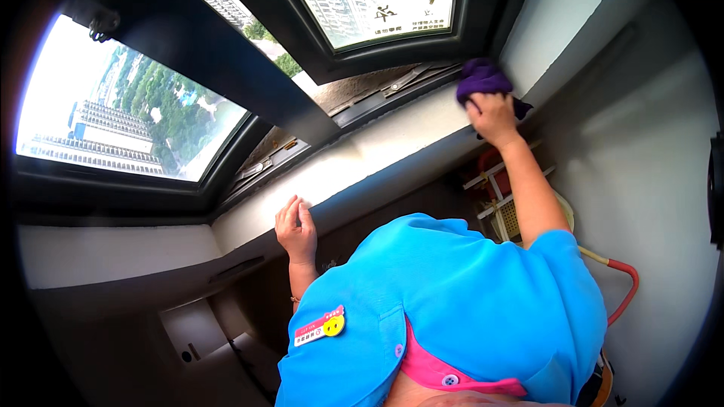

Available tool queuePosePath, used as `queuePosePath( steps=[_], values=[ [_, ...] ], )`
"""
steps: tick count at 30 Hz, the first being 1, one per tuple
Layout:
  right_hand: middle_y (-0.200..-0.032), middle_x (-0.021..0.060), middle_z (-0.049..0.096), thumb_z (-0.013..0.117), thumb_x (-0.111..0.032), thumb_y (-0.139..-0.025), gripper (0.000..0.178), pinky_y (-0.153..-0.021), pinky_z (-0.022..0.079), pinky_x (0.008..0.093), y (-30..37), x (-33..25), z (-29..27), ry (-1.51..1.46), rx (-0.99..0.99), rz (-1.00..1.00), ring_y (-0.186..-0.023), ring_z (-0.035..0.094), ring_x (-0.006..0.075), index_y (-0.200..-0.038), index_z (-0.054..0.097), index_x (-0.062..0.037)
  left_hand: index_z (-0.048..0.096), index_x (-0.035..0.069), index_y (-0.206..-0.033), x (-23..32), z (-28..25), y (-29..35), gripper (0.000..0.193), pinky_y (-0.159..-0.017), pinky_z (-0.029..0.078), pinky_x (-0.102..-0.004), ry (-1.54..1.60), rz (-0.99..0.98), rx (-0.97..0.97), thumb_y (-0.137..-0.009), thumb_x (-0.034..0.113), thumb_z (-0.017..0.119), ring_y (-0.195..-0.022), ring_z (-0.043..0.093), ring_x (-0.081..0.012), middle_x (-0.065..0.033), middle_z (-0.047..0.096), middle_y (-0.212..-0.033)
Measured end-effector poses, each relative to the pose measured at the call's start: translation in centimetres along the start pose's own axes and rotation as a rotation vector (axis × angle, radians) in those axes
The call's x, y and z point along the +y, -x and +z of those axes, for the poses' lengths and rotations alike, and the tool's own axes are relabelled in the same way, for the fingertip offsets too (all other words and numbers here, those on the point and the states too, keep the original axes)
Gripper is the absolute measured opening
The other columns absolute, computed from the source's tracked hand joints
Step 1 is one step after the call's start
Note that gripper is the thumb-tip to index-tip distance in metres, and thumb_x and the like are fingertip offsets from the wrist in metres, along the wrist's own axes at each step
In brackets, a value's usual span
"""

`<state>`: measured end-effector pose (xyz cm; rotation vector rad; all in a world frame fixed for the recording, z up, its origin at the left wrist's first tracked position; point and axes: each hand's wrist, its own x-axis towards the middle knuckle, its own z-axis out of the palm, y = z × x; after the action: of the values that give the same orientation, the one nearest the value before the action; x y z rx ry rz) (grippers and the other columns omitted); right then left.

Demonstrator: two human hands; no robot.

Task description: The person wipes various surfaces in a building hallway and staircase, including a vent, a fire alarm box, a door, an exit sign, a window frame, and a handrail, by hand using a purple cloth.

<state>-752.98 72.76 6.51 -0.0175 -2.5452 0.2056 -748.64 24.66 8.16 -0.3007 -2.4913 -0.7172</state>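
My right hand [494,117] is closed on a bunched purple cloth [483,79], which lies at the right end of the white windowsill [369,149], in the corner by the side wall. Part of the cloth hangs out past the hand on the right, and the hand hides some of it. Farther left, my left hand [296,232] is at the sill's near edge with its fingers stretched out and nothing in them. Whether it rests on the edge or hovers beside it, I cannot tell.
Beyond the sill, two dark-framed window sashes [328,59] tilt outward, with metal hinge arms [411,79] along the track. A grey wall [648,151] closes the right side. Below my right arm stand a pale rack [494,200] and a red-and-yellow tube [627,286].
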Motion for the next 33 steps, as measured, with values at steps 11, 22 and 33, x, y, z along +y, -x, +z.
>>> queuePosePath(
  steps=[11, 22, 33],
  values=[
    [-0.101, 0.0175, 0.065, 0.063, -0.02, -0.091, 0.021, -0.078, 0.052, 0.045, 2.3, -5.1, -1.0, 0.03, 0.024, 0.376, -0.09, 0.062, 0.0421, -0.106, 0.06, -0.0066, 0.071, 0.006, -0.098, -5.1, -0.9, -3.5, 0.012, -0.09, 0.048, -0.0378, -0.056, 0.013, 0.107, -0.087, 0.005, 0.067, -0.096, 0.066, -0.0272, -0.0092, 0.072, -0.106],
    [-0.098, 0.0052, 0.065, 0.073, -0.005, -0.082, 0.032, -0.08, 0.051, 0.0299, -5.1, -41.6, -5.1, -1.242, -0.613, -0.067, -0.088, 0.063, 0.0146, -0.112, 0.061, -0.0022, 0.072, 0.008, -0.093, -22.7, -7.6, -3.6, 0.011, -0.082, 0.049, -0.0364, 0.08, 0.01, 0.189, -0.082, 0.006, 0.07, -0.091, 0.066, -0.025, -0.006, 0.073, -0.098],
    [-0.109, 0.0117, 0.067, 0.063, -0.018, -0.085, 0.02, -0.077, 0.057, 0.0372, -15.4, -61.0, 9.8, 0.193, -0.708, -0.49, -0.099, 0.064, 0.028, -0.101, 0.073, -0.0122, 0.072, 0.01, -0.087, -31.1, -12.9, -3.6, 0.012, -0.084, 0.044, -0.0382, 0.132, 0.141, 0.115, -0.074, 0.009, 0.073, -0.093, 0.063, -0.0245, -0.0026, 0.071, -0.098]
  ],
)
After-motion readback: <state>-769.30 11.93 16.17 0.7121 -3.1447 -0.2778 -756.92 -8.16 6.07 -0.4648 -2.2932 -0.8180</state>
